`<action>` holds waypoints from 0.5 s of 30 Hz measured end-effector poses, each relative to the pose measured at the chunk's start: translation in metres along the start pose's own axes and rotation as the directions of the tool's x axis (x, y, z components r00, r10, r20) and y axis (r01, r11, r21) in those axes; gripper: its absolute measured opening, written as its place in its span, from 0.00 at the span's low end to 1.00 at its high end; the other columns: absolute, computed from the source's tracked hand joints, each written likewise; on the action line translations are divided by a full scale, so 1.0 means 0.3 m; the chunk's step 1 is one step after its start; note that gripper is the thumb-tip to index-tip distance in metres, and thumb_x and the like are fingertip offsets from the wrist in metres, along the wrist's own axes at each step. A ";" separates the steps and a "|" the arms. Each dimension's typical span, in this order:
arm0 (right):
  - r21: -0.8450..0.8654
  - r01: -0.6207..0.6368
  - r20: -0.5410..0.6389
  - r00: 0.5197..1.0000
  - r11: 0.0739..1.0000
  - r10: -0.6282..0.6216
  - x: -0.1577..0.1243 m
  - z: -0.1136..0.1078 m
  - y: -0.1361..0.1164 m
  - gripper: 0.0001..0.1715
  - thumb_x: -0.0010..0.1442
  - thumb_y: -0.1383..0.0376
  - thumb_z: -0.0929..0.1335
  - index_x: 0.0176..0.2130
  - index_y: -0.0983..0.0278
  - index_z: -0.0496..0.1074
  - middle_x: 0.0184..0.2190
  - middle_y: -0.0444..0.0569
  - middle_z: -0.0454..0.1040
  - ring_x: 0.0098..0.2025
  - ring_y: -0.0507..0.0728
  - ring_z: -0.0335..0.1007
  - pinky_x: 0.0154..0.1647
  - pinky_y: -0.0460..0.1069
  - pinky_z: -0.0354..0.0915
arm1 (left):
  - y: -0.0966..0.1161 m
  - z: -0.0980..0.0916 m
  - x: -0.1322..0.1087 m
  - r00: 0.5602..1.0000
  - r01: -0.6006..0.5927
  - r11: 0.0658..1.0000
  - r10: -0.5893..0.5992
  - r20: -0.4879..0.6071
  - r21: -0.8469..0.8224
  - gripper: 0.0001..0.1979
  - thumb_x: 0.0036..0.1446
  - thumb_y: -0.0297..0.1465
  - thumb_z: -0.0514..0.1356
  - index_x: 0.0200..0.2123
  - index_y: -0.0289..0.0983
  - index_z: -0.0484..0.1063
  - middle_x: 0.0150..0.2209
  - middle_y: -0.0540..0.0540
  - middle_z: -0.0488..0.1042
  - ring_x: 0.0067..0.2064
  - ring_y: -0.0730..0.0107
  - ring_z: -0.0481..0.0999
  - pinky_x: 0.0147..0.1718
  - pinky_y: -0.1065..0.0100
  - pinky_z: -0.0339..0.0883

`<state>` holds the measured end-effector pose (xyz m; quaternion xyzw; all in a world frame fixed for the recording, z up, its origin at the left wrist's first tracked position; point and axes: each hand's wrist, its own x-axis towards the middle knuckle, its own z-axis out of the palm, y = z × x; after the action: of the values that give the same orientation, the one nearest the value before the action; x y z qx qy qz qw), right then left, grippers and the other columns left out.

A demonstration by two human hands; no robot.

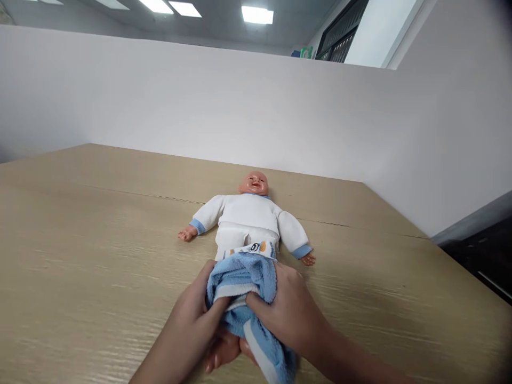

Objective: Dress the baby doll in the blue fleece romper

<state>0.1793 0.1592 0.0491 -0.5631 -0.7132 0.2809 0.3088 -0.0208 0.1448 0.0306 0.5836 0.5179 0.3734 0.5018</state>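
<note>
Head view, the only feed I get. I've got a doll [248, 226] on its back at centre of frame, head [255, 184] toward the far side, feet [222, 353] at bottom centre, partly covered. It lies on a wood-grain table [100, 240] that fills most of the lower frame.

Blue fleecy garment [242, 266] is bunched over the doll's lower body, lower centre; a loose part with a white strip [259, 349] hangs down toward the bottom edge. Printed band [256, 247], white with orange and black marks, shows just above the blue cloth.

Left hand [196, 304], left of the garment: curled round its edge, thumb on the near side, other fingers mostly hidden from me. Right hand [288, 301], right of it: same kind of grip, thumb pressed in near the white trim [236, 290]. Both have hold of cloth; I can't tell how tight the hidden fingers are.

Doll wears a white top [250, 205] with blue cuffs [199, 226], arms spread to both sides. White cloth [230, 234] shows under the top's hem.

Behind: pale wall [220, 106] across the upper half, lit ceiling panels [257, 15] at the top, dark-framed window [340, 32] upper right. Dark object [488, 256] at the right edge; I can't make out what.
</note>
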 end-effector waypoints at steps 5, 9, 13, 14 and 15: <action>-0.011 0.140 -0.081 0.987 0.990 -0.140 0.091 -0.011 0.051 0.04 0.55 0.67 0.72 0.35 0.61 0.74 0.34 0.46 0.80 0.35 0.57 0.75 0.40 0.51 0.68 | 0.032 -0.045 0.059 0.998 -0.030 0.987 0.038 -0.047 0.157 0.14 0.61 0.41 0.64 0.47 0.40 0.75 0.43 0.44 0.82 0.48 0.49 0.81 0.49 0.59 0.75; -0.006 0.130 0.002 0.992 0.992 -0.130 0.096 -0.054 -0.001 0.04 0.57 0.67 0.71 0.31 0.60 0.72 0.29 0.40 0.78 0.30 0.52 0.71 0.34 0.48 0.65 | 0.051 -0.066 0.045 0.997 -0.060 0.979 0.069 -0.037 0.193 0.12 0.61 0.40 0.63 0.45 0.41 0.76 0.39 0.46 0.82 0.44 0.52 0.82 0.44 0.62 0.76; 0.011 0.123 0.171 0.978 0.992 -0.123 0.013 -0.105 -0.120 0.11 0.59 0.68 0.71 0.27 0.60 0.69 0.24 0.36 0.76 0.27 0.50 0.70 0.30 0.46 0.61 | 0.055 -0.076 -0.029 0.996 -0.085 0.990 0.086 -0.010 0.111 0.11 0.64 0.43 0.62 0.40 0.43 0.76 0.34 0.50 0.82 0.39 0.56 0.81 0.37 0.66 0.75; 0.015 0.137 0.201 0.970 0.991 -0.137 -0.008 -0.112 -0.143 0.10 0.59 0.68 0.72 0.27 0.60 0.70 0.25 0.36 0.77 0.27 0.49 0.70 0.30 0.46 0.61 | 0.052 -0.076 -0.051 0.996 -0.086 0.993 0.086 0.000 0.085 0.11 0.64 0.44 0.62 0.39 0.43 0.76 0.34 0.50 0.82 0.39 0.57 0.81 0.36 0.67 0.75; 0.014 0.143 0.222 0.965 0.990 -0.142 -0.024 -0.115 -0.159 0.09 0.58 0.68 0.72 0.28 0.60 0.71 0.26 0.36 0.78 0.26 0.49 0.69 0.30 0.46 0.60 | 0.046 -0.077 -0.072 0.996 -0.085 0.994 0.084 0.014 0.067 0.11 0.63 0.45 0.63 0.39 0.44 0.76 0.35 0.50 0.82 0.38 0.58 0.81 0.36 0.67 0.75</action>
<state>0.1766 0.1439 0.1065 -0.4757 -0.7822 0.3186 0.2459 -0.0437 0.1287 0.0507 0.6238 0.5023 0.3731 0.4684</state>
